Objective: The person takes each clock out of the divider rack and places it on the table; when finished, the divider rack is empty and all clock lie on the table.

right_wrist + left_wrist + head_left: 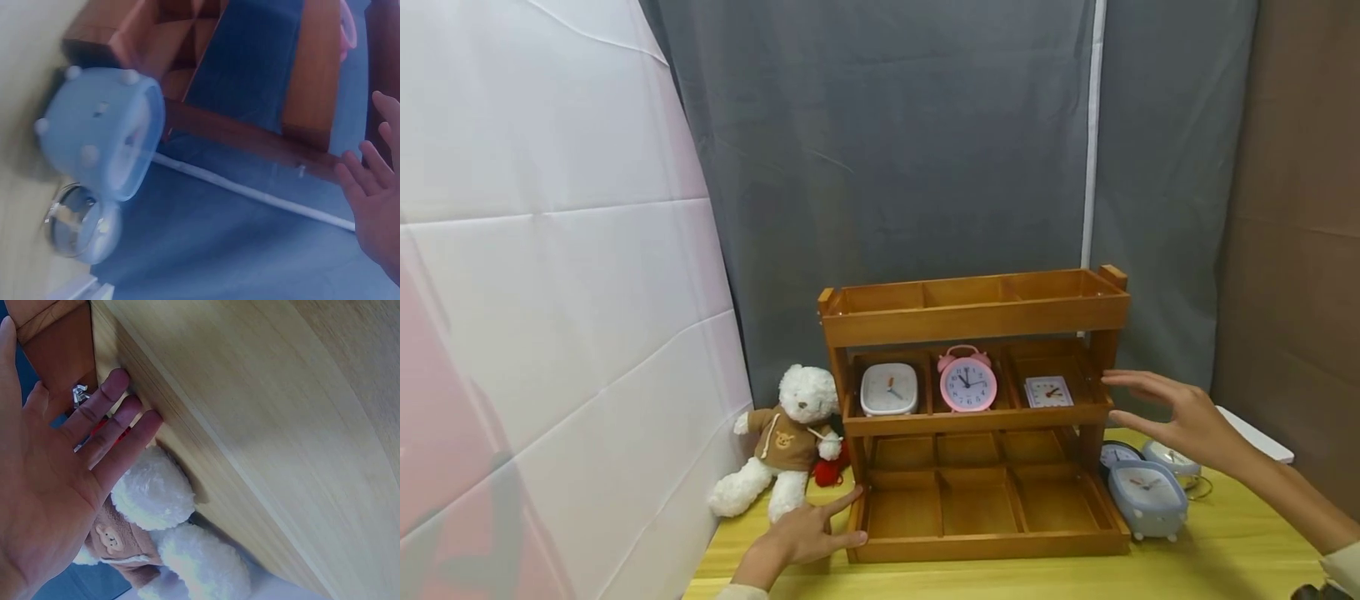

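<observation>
A brown wooden tiered rack (pixel 992 546) stands on the table. Its middle tier carries a white square clock (pixel 889 389), a pink twin-bell alarm clock (pixel 967 383) and a small pale square clock (pixel 1048 392). At the rack's lower left corner is my left hand (pixel 801 533), fingers extended, thumb and index finger by the wood; whether it presses there I cannot tell. My right hand (pixel 1183 417) hovers beside the right upright with nothing in it, its fingers stretched toward the middle tier. Below that hand sits a light blue clock (pixel 1147 498) on short feet.
Left of the rack sits a white teddy bear (pixel 797 429) in a brown hoodie, beside a red item (pixel 829 472). Behind the blue clock are a dark-rimmed round clock (pixel 1120 452) and a pale round clock (pixel 1172 460). A white flat object (pixel 1255 435) lies at the right.
</observation>
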